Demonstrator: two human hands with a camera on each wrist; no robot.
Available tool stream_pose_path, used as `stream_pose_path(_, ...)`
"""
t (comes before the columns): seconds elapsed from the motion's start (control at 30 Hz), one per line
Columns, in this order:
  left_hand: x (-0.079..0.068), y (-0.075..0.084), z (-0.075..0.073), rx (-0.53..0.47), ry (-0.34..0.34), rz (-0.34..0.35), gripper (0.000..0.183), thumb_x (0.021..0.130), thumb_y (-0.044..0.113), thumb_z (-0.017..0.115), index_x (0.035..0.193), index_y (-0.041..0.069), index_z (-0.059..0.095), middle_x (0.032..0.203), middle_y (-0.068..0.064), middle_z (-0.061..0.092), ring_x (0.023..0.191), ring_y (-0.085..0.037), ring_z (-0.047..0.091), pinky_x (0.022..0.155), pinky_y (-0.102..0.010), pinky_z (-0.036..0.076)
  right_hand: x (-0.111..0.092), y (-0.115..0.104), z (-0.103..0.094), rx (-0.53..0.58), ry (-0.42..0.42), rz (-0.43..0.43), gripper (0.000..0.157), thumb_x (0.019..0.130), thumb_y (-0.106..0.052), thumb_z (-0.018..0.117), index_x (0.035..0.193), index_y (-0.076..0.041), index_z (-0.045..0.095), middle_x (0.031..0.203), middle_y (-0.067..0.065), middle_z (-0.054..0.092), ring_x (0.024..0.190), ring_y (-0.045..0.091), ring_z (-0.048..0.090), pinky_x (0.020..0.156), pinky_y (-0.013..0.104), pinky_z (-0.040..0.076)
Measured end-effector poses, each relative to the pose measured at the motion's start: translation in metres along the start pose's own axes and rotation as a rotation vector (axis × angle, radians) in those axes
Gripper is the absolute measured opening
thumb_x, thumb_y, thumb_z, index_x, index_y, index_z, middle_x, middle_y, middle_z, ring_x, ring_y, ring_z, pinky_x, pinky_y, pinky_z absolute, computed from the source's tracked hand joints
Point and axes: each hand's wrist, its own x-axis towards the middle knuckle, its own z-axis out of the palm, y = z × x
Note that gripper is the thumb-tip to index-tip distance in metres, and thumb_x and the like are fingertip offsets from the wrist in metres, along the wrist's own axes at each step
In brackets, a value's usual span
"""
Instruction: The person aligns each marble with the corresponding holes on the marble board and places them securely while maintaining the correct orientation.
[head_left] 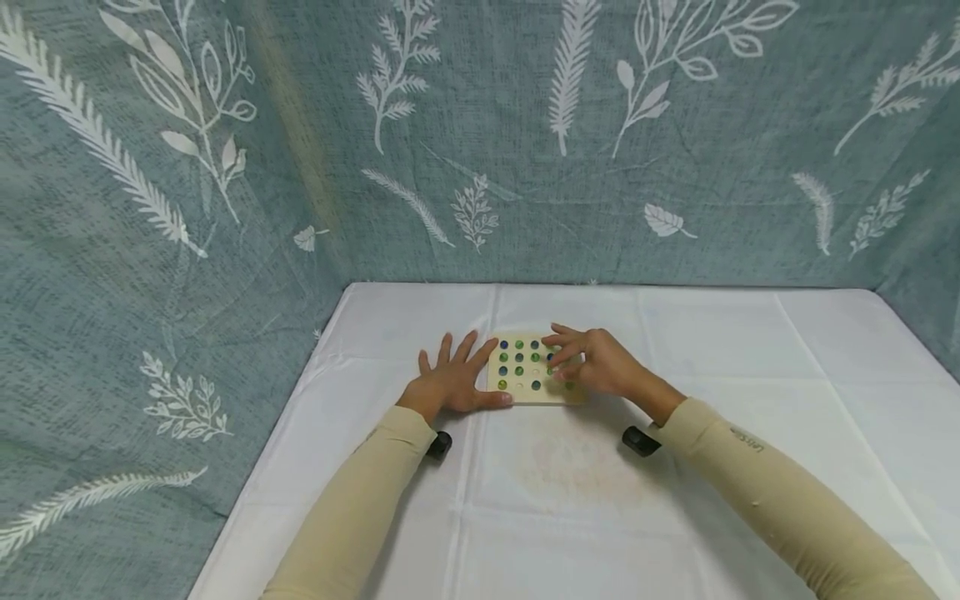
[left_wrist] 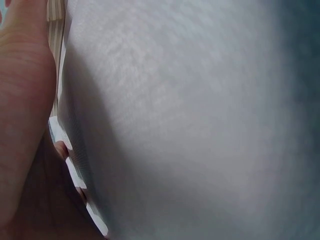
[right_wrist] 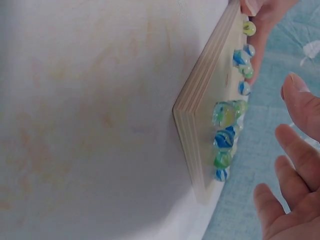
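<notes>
A pale wooden board (head_left: 527, 399) lies on the white table, with round holes in rows. Blue and green glass marbles (head_left: 519, 357) sit in most of them; bare holes (head_left: 536, 372) show in the two nearer rows. My left hand (head_left: 453, 385) rests spread at the board's left end, thumb along the near edge and index finger by the far corner. Over the board's right part hovers my right hand (head_left: 600, 363), fingers loosely bent. In the right wrist view its fingers (right_wrist: 295, 182) stand apart from the marbles (right_wrist: 223, 140), and nothing shows between them and the thumb.
A white cloth (head_left: 570, 517) with faint brownish stains covers the table. Grey-green curtains (head_left: 517, 208) with white leaf prints hang behind and at the sides. Black wrist cameras (head_left: 641, 441) sit below both wrists, close over the cloth.
</notes>
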Motion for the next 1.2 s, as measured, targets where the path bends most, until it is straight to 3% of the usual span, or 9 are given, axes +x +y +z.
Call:
stream_pose_path(0.6,-0.004,0.000,-0.001,-0.004,-0.013,-0.004,0.103,0.091,0.082,0.052,0.168,0.039,0.000,0.178,-0.003,-0.008,0.163,-0.042,-0.013,0.124,-0.076,0.000,0.010,-0.009,0.011,-0.003,-0.028,-0.050,0.020,0.086,-0.002,0.082,0.106,-0.001,0.082,0.143,0.019,0.065,0.149,0.040,0.047,0.114,0.055,0.047)
stream_pose_path(1.2,-0.009,0.001,-0.003,-0.004,-0.001,-0.006,0.103,0.091,0.082,0.053,0.168,0.040,-0.001,0.178,-0.004,-0.008,0.163,-0.042,-0.012,0.124,-0.076,0.000,0.020,-0.017,0.029,-0.057,-0.056,-0.062,0.018,0.086,-0.005,0.083,0.103,-0.007,0.084,0.144,0.017,0.065,0.151,0.038,0.045,0.119,0.056,0.042)
